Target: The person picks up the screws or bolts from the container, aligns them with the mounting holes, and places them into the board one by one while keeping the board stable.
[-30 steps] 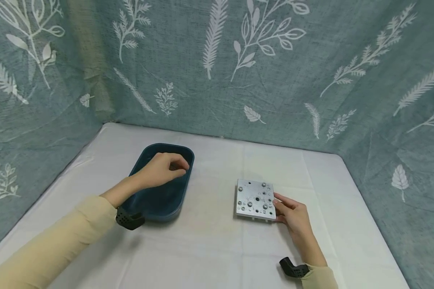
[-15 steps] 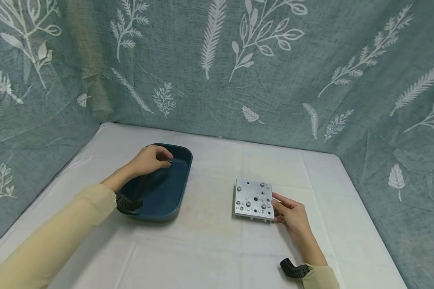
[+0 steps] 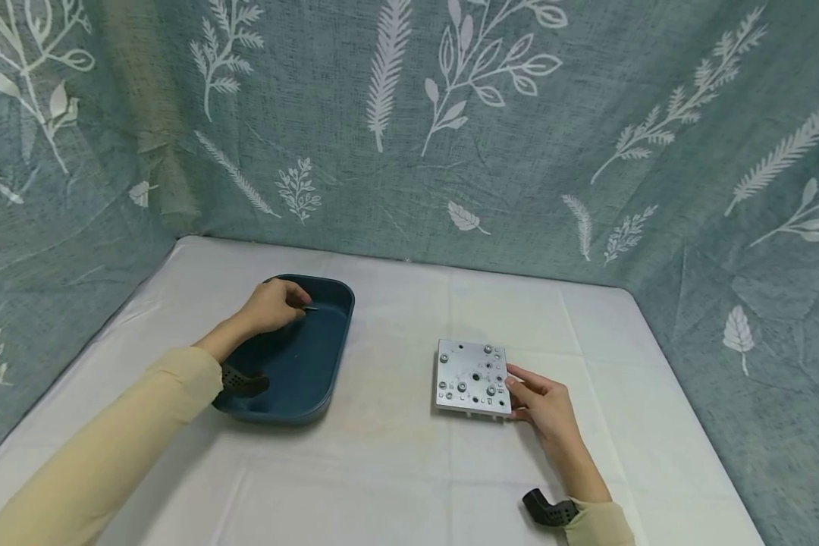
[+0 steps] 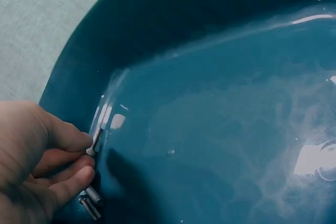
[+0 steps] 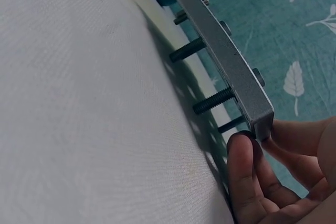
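Note:
Inside the dark blue bin point(image 3: 299, 413), near its far left part, is my left hand point(image 3: 269, 307). Its fingertips pinch a small metal screw point(image 4: 96, 142), low against the bin's wall. More screws point(image 4: 90, 205) lie just under those fingers in the left wrist view. My right hand point(image 3: 546, 406) grips the right edge of a square silver metal plate point(image 3: 474, 364), thumb on top and fingers beneath. Several screw heads and holes dot the plate's top. In the right wrist view, threaded screw shanks point(image 5: 214, 100) stick out from its underside, above the white cloth.
A white cloth point(image 3: 382, 470) covers the table, with the bin on the left and the plate right of centre. Green leaf-patterned curtains point(image 3: 327, 106) enclose the back and sides. Each wrist wears a black camera mount point(image 3: 549, 509).
My left hand has moved left and down into the bin, and a screw now shows at its fingertips. My right hand keeps its grip on the plate; the head view has shifted slightly.

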A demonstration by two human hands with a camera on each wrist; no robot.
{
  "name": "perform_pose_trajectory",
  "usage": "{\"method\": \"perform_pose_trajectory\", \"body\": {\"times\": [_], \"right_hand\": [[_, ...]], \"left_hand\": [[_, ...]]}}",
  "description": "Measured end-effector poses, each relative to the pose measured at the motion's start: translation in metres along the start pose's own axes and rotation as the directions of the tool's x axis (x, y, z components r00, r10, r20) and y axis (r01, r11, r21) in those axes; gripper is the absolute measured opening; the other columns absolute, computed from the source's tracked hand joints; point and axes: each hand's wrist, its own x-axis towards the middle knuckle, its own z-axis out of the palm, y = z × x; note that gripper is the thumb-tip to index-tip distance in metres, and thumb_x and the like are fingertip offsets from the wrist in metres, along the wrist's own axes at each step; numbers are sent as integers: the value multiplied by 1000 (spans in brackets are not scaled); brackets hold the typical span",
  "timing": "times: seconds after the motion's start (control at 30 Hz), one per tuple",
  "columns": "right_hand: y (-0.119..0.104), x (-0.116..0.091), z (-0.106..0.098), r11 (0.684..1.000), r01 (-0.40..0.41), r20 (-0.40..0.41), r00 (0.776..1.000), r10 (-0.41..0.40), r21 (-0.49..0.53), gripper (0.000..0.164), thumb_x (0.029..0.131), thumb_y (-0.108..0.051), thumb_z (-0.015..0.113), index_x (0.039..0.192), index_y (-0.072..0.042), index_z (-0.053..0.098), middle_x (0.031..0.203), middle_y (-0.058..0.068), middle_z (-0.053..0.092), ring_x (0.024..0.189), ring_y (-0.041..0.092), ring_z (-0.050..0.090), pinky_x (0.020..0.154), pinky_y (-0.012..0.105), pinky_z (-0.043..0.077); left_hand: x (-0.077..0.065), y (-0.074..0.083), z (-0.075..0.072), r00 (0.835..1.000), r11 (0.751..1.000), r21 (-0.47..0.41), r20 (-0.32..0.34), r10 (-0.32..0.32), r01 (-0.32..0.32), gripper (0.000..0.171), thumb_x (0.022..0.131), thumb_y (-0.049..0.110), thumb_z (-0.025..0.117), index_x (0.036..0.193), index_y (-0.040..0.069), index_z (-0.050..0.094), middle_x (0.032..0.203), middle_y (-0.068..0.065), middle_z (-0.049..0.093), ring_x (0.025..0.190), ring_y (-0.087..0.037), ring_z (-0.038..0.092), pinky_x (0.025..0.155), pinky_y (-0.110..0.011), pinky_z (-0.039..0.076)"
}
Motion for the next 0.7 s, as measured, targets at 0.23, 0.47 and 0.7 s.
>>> {"method": "perform_pose_trajectory", "body": {"times": [0.23, 0.47, 0.7], "right_hand": [[-1, 0, 0, 1000, -5, -7, 1000, 5, 0, 35, 94, -7, 67, 128, -2, 65, 97, 12, 70, 71, 18, 64, 55, 25, 54], [-4, 1, 1, 1000, -10, -15, 1000, 10, 1, 35, 94, -9, 68, 128, -2, 65, 98, 11, 71, 72, 18, 64, 56, 25, 55], [-3, -1, 2, 1000, -27, -24, 999, 27, 2, 35, 93, -10, 69, 128, -3, 66, 98, 11, 70, 73, 18, 64, 56, 25, 55]], "left_hand": [[6, -2, 10, 998, 998, -1, 17, 65, -65, 18, 81, -4, 75, 99, -5, 71, 94, -15, 71, 88, -31, 68, 79, -46, 54], [10, 0, 17, 989, 990, -72, 84, 124, -118, 14, 80, -9, 75, 90, 0, 72, 86, -8, 72, 80, -23, 70, 70, -38, 57], [12, 1, 22, 980, 984, -124, 139, 142, -125, 15, 81, -9, 74, 91, 2, 74, 87, -6, 72, 80, -20, 70, 70, -35, 57]]}}
